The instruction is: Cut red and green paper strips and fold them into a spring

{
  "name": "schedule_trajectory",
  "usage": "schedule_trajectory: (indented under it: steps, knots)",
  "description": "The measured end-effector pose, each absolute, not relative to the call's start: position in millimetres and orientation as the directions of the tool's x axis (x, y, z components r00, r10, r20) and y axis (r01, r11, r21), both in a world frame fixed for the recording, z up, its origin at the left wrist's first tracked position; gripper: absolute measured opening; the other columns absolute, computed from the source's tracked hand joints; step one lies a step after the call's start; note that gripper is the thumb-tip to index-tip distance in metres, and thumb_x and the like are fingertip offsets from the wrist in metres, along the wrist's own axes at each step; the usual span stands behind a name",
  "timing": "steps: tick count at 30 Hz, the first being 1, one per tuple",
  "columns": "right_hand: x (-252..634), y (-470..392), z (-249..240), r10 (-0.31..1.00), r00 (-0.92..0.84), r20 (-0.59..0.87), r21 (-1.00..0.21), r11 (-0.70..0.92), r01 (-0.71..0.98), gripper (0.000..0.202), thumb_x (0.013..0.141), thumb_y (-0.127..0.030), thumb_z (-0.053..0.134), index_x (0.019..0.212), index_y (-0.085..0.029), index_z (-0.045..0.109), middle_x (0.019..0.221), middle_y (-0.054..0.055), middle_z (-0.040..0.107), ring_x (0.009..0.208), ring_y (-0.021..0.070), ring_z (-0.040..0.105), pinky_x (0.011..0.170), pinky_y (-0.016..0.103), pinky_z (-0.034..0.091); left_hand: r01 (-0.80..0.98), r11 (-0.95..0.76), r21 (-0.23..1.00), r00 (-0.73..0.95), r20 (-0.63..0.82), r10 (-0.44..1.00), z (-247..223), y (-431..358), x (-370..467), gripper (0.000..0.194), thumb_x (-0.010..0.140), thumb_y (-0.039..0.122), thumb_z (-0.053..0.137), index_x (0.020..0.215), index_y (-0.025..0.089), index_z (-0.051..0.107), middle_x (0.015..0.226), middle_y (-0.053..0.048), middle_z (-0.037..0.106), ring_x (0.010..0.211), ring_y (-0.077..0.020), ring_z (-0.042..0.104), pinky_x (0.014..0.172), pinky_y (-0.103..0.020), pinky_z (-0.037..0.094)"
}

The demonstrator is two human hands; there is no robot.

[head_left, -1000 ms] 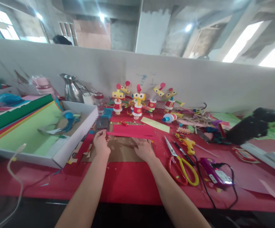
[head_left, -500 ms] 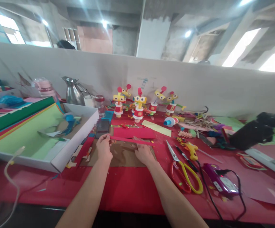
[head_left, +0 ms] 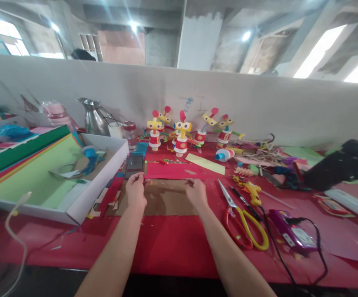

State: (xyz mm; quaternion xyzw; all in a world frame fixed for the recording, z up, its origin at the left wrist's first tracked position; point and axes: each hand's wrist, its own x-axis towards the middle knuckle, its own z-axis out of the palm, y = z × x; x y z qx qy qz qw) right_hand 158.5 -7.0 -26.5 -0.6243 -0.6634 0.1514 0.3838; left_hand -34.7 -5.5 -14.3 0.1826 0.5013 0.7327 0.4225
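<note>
My left hand (head_left: 136, 192) is closed in a pinch near the left end of the red paper, with the end of a narrow red paper strip (head_left: 147, 180) at its fingertips. The rest of that strip is hard to tell from the red behind it. Across from it, my right hand (head_left: 196, 194) has its fingers curled together, slightly blurred; what they hold, if anything, cannot be made out. Both hands are over a brown cardboard sheet (head_left: 166, 203). A wider piece of red paper (head_left: 169, 170) lies just beyond the fingertips.
Scissors (head_left: 232, 212), a yellow glue gun (head_left: 253, 194) and a purple corded device (head_left: 293, 233) lie right. A white box (head_left: 104, 171) with coloured paper stands left. Several cup figures (head_left: 181, 144) stand behind, near a pale yellow strip (head_left: 205, 163) and a phone (head_left: 134, 165).
My right hand has moved a little to the right, its fingers drawn in more. The red strip, seen stretched between both hands before, no longer stands out. My left hand stays nearly in place.
</note>
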Motion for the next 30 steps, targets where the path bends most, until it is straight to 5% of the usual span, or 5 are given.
schedule_trajectory:
  steps: [6,14,18,24,30]
  knots:
    - [191,-5,-20,0.886,0.45,-0.108,-0.978,-0.013,-0.209,0.03,0.078,-0.034,0.042,0.1,-0.021,0.058,0.062,0.0,0.059,0.05,0.0151,0.06,0.043,0.022,0.038,-0.223,-0.042,0.974,-0.607,-0.105,0.788,-22,-1,-42,0.013,0.061,0.023,0.064,0.07,0.014,0.06,0.05,0.001,0.056,0.048,-0.0112,0.055,0.047,-0.021,0.036]
    - [194,-7,-22,0.646,0.708,0.285,-0.953,0.113,0.28,0.031,0.067,-0.013,0.04,0.089,-0.019,0.061,0.098,0.007,0.06,0.098,0.0219,0.053,0.085,0.035,0.04,-0.117,-0.014,0.993,-0.682,-0.07,0.728,-28,4,-51,0.02,0.058,0.01,0.057,0.077,0.015,0.062,0.06,0.002,0.053,0.049,-0.0092,0.046,0.049,-0.022,0.035]
    - [190,-13,-17,0.627,0.557,0.546,-0.778,0.133,0.614,0.03,0.069,-0.01,0.038,0.086,-0.019,0.062,0.092,0.008,0.062,0.093,0.0229,0.053,0.084,0.036,0.04,0.221,-0.128,0.967,-0.665,0.245,0.706,-21,-3,-48,0.023,0.061,0.008,0.057,0.078,0.02,0.067,0.082,-0.003,0.059,0.069,-0.0148,0.053,0.069,-0.028,0.042]
    - [165,-19,-27,0.924,-0.196,0.329,-0.51,0.349,0.787,0.013,0.074,-0.024,0.062,0.086,-0.021,0.067,0.088,0.005,0.068,0.089,0.0211,0.057,0.083,0.033,0.04,0.732,-0.258,0.631,-0.02,0.398,0.917,-25,-12,-31,0.023,0.068,0.007,0.056,0.072,0.024,0.07,0.08,-0.005,0.068,0.082,-0.0221,0.057,0.082,-0.036,0.04]
    - [160,-22,-30,0.931,-0.249,0.268,-0.433,0.347,0.832,0.006,0.076,-0.018,0.062,0.08,-0.02,0.065,0.085,0.003,0.067,0.087,0.0197,0.054,0.079,0.031,0.037,0.787,-0.296,0.541,0.093,0.37,0.924,-31,-11,-30,0.017,0.069,0.013,0.064,0.08,0.024,0.071,0.085,-0.005,0.069,0.089,-0.0221,0.056,0.086,-0.037,0.037]
